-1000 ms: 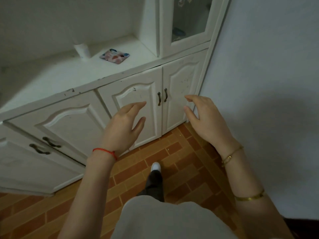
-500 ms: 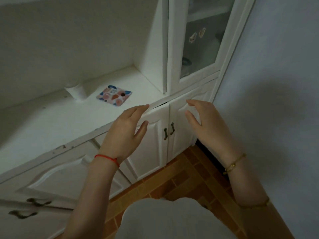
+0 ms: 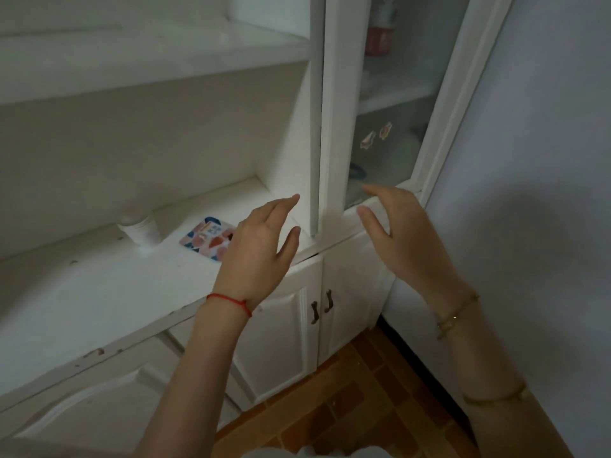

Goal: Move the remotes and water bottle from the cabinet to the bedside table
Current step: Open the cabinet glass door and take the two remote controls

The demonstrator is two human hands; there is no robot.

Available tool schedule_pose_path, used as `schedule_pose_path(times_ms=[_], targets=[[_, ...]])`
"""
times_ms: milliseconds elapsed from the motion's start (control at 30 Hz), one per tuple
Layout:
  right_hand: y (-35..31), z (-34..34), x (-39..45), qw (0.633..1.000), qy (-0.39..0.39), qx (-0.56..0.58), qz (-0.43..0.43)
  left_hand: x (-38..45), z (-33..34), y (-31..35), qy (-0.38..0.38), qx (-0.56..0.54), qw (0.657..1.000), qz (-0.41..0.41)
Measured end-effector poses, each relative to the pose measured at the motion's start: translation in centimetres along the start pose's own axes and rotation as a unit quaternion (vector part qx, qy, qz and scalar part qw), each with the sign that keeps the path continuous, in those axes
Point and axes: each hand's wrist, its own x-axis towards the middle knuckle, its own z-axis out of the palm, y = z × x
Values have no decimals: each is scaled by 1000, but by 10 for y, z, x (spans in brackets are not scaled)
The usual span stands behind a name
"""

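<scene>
A white cabinet [image 3: 99, 292] stands in front of me, with an open shelf on the left and a glass door [image 3: 390, 133] on the right. Behind the glass, on an upper shelf, stands a bottle-like thing with a red label [image 3: 378, 34], blurred. No remote shows. My left hand [image 3: 261, 249] hovers open over the shelf's right end, close to the door's left frame. My right hand [image 3: 403, 233] is open in front of the glass door's bottom edge. Both hands hold nothing.
A small white jar [image 3: 140, 228] and a patterned card [image 3: 208, 238] lie on the open shelf. Two lower doors with dark handles [image 3: 320, 309] are shut below. A pale wall [image 3: 545, 193] runs along the right. The floor [image 3: 347, 408] is brown brick tile.
The view has tilted up from the lower doors to the glass door. Both hands have risen with it, from the lower doors to shelf height.
</scene>
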Motion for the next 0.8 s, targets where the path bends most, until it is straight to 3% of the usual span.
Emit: schedule_pose_path(times_ms=[433,800], targets=[[-56,-104,172,974,189,5,-123,173,-70,57,214,-50,972,86],[-82,-119,238,954,246,4,-168,214,-73,59,242,-81,963,89]])
